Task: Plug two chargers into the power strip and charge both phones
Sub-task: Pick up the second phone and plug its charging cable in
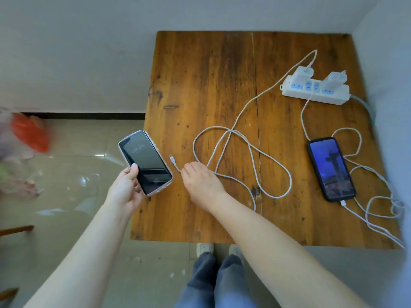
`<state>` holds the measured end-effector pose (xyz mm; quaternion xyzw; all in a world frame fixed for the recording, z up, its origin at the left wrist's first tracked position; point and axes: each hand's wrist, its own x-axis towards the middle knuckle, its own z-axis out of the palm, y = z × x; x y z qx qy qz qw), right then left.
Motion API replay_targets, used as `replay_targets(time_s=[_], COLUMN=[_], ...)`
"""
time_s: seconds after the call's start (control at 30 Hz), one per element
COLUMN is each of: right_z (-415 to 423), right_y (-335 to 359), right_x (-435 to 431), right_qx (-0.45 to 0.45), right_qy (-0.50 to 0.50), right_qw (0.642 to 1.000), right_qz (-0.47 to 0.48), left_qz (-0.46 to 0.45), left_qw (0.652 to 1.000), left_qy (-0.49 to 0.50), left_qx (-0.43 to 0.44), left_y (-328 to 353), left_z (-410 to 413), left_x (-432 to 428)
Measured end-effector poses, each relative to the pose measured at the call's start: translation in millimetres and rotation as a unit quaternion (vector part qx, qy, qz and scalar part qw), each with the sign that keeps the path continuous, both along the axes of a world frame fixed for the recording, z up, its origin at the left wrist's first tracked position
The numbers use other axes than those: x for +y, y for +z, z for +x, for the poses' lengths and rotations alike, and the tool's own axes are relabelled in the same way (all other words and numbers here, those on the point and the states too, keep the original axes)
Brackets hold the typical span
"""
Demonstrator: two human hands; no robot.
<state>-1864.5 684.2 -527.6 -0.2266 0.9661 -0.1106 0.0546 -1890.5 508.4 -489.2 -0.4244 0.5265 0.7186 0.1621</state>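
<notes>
My left hand (125, 187) holds a phone (145, 162) in a clear case over the table's left edge, its dim screen facing up. My right hand (200, 181) grips a white cable (233, 138) just behind its free plug (172, 158), which points at the phone and stops a little short of it. That cable loops across the table to a white charger (303, 74) in the white power strip (315, 91). A second charger (334, 80) sits in the strip. Its cable (364, 218) is plugged into a black-cased phone (331, 168) lying at the right with its screen lit.
The wooden table (200, 74) stands against a white wall at the back and right. Slack cable coils near the table's right edge. Tiled floor and a blurred orange thing (30, 132) lie to the left. My shoes show below the front edge.
</notes>
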Motion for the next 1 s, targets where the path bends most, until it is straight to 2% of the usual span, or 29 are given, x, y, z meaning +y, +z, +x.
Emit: replay_targets(time_s=[0.2,0.27,0.33,0.43,0.57,0.6,0.77,1.0], right_z=[-11,-14,-15,-11,-2,3,34,84], right_y=[-11,-7,0,18,55,67,131,194], right_x=[-15,-13,-5,14,42,48,75,103], right_qx=[-0.081,-0.131,-0.203,-0.287,-0.3,-0.29,-0.189,-0.192], right_qy=[-0.07,-0.127,-0.212,-0.314,-0.401,-0.408,-0.352,-0.321], right_qw=[0.994,0.983,0.955,0.893,0.822,0.814,0.851,0.844], right_qz=[-0.001,-0.011,-0.046,-0.146,-0.272,-0.295,-0.342,-0.383], left_qz=[0.025,0.026,0.026,0.038,0.06,0.066,0.091,0.137], left_qw=[0.999,0.999,0.998,0.997,0.997,0.996,0.995,0.988], left_qy=[0.033,0.029,0.02,0.009,-0.007,-0.011,-0.02,-0.046], left_qx=[-0.03,-0.036,-0.046,-0.06,-0.055,-0.051,-0.025,0.047], left_y=[-3,-3,-3,4,24,33,82,135], left_z=[3,2,2,4,13,16,34,58], left_x=[-2,1,6,17,33,38,62,85])
